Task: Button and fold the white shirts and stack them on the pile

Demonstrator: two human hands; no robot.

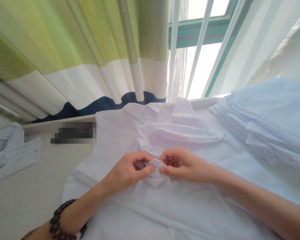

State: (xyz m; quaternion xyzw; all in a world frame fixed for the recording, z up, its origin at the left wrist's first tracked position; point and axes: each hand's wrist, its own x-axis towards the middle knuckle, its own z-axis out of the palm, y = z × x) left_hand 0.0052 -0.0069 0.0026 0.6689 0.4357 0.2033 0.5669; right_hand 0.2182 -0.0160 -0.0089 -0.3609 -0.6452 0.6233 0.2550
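Observation:
A white shirt (205, 196) is spread over the table, its collar (135, 109) toward the window. My left hand (132, 168) pinches a small folded edge of the shirt between thumb and fingers. Facing it, my right hand (181, 165) grips the same bit of cloth from the right, fingers curled and thumb on top. Between the two thumbs a pointed white flap (155, 163) stands up from the shirt; whether a button is there I cannot tell. A sleeve-like fold (185, 131) lies across the shirt just beyond my hands.
A stack of folded white garments (272, 123) sits at the right on the table (17, 203). Another crumpled white garment (12, 150) lies at the far left. Near the back edge is a pixelated dark object (73, 132). A green and white curtain (90, 50) hangs behind.

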